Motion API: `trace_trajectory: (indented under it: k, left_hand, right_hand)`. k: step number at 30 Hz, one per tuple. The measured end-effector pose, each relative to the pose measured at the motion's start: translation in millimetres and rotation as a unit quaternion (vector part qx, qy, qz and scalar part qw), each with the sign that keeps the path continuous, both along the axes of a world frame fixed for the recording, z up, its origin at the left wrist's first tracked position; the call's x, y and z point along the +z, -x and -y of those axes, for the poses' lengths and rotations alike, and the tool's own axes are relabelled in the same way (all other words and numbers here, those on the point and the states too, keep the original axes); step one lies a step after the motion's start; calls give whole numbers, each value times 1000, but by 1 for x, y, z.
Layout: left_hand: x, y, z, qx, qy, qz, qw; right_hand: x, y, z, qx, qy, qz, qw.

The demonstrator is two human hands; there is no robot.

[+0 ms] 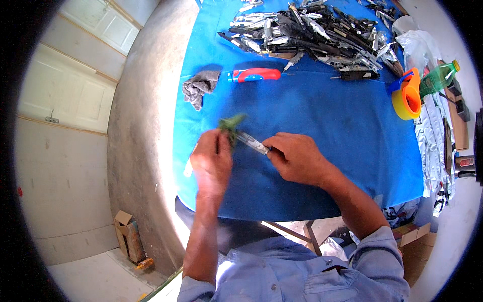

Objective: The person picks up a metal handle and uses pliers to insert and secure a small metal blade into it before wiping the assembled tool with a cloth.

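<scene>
Slim silvery piece (253,143) is spanning the gap between left hand (210,157) and right hand (298,158) above the blue tablecloth (357,131), its long axis slanting down rightward; the right is pinching its lower end, the left clutching a green cloth (231,124) at its upper end.

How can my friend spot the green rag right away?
Start at the big blue-covered table, then find the person's left hand near its left edge. Bunched in that hand is the green rag, against a slim silvery part that the right hand holds. Its green colour sets it apart from the grey rag lying farther up the table.
</scene>
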State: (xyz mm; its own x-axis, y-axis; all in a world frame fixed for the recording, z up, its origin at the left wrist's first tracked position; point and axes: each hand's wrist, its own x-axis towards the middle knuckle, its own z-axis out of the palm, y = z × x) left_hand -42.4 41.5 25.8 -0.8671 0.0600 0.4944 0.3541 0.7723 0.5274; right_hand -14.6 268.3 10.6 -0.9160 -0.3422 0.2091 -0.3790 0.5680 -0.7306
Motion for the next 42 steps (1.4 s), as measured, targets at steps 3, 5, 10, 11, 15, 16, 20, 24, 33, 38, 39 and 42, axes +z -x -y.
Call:
trace_trajectory:
  k: [3,5,10,11,15,16,20,24,33,38,39,42]
  left_hand:
    - [32,16,15,63,-84,86,991]
    - [27,30,34,85,-56,78,992]
    - [12,-1,61,124,95,37,987]
    - [8,-13,68,128,116,51,984]
    - [0,-39,75,100,165,61,979]
    - [-5,-39,82,101,140,68,983]
    - [-12,-37,92,100,-10,135,986]
    - [-3,-33,95,99,-71,177,977]
    - [-2,-49,103,72,70,82,992]
    - [5,-62,109,106,-115,209,965]
    - [6,-65,113,93,-184,249,946]
    - [19,-75,114,35,-378,331,864]
  right_hand:
    - [4,-2,2,-6,-17,-5,1000]
    - [8,-3,4,-5,-31,17,999]
    - [8,-7,5,-9,-44,24,999]
    - [11,-8,7,-10,-48,27,998]
    - [18,-9,14,-30,-54,20,998]
    - [17,-9,15,-35,-66,4,997]
    - [6,-8,18,-50,-92,-50,993]
    - [3,-8,18,-54,-71,-70,994]
    - [7,-7,21,-57,-103,-74,990]
    - [40,-12,29,-55,-177,10,983]
    - [44,-12,31,-51,-198,16,979]
    - [46,-14,36,-62,-173,-10,983]
